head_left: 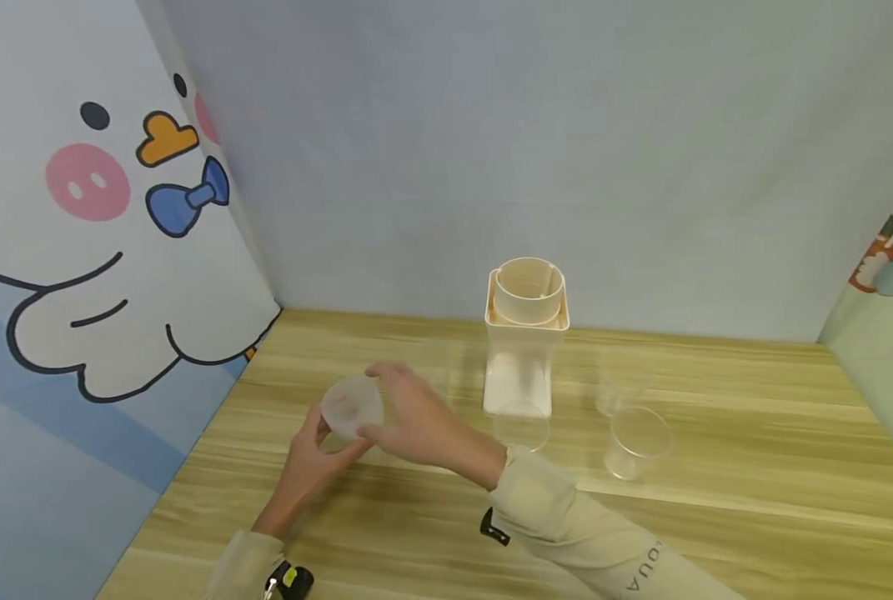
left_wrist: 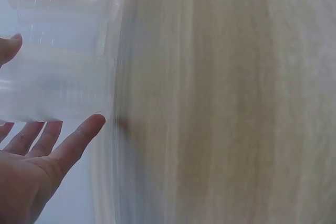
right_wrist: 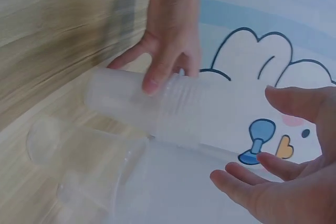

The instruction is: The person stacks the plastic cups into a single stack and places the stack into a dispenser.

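My left hand (head_left: 314, 467) grips a stack of frosted clear plastic cups (head_left: 352, 407) above the left part of the table. In the right wrist view, the left hand's thumb lies on the near side of the stacked cups (right_wrist: 142, 103), whose ridged rims point right. My right hand (head_left: 416, 417) is beside the mouth of the stack. Seen from the right wrist, that right hand (right_wrist: 294, 166) has its fingers spread and apart from the stack. In the left wrist view the left hand (left_wrist: 42, 166) supports the stack (left_wrist: 58, 87) from below.
A cream stand with a round open tube (head_left: 529, 308) on top is near the back wall. One clear cup (head_left: 521, 429) is in front of it. To its right stand two more clear cups, a nearer cup (head_left: 637, 446) and a farther cup (head_left: 614, 387). A cartoon-printed cloth (head_left: 116, 250) borders the left side.
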A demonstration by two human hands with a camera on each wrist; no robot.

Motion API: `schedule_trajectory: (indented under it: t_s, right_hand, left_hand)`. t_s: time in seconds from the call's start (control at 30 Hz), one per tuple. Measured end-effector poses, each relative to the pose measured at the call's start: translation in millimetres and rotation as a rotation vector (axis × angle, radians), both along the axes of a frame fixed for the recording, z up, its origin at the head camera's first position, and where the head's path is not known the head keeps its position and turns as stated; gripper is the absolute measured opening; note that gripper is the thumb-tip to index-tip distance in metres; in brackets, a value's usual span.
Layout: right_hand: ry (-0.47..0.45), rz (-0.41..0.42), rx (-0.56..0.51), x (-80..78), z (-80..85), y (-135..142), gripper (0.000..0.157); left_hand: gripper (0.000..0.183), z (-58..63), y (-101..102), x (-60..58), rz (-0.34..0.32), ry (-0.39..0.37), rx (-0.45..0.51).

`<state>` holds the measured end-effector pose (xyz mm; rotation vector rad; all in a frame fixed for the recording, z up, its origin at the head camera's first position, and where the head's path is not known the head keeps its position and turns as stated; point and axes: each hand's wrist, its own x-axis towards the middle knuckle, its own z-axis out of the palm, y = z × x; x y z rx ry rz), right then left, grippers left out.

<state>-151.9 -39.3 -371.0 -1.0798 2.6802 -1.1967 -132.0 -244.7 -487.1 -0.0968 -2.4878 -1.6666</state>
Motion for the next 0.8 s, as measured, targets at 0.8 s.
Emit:
schedule_trajectory:
  t_s: [0.8]
  right_hand:
    - [-0.022, 0.063, -0.241, 31.3, 17.4, 72.4, 0.055]
  left_hand:
    - [0.083, 8.6, 5.4, 3.5, 0.019, 0.004, 0.023]
